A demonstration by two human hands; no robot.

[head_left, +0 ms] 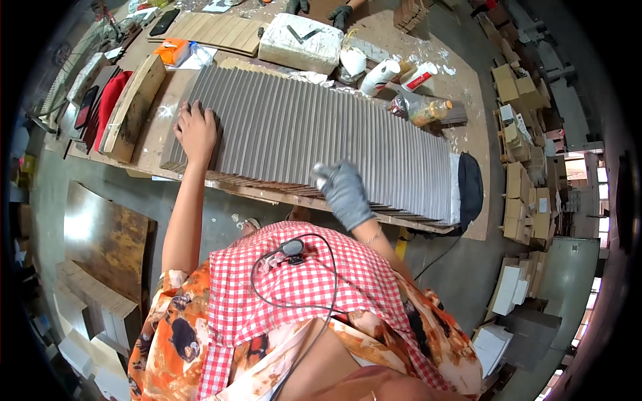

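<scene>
A long row of thin grey boards (287,127) is packed side by side across the table in front of me. My left hand (196,131), bare, rests on the left end of the row with its fingers spread over the board edges. On my right hand (344,192) is a grey glove with whitish fingertips. It is over the near side of the row, right of the middle, with its fingers curled together. Whatever may be between those fingers is too small to make out.
A thick wooden block (134,107) stands left of the row on the table (473,134). Behind the row are a wrapped white block (301,43), white cups (380,77) and a bottle (431,112). Another person's gloved hands (340,16) show at the far edge. Cartons (518,200) line the right side.
</scene>
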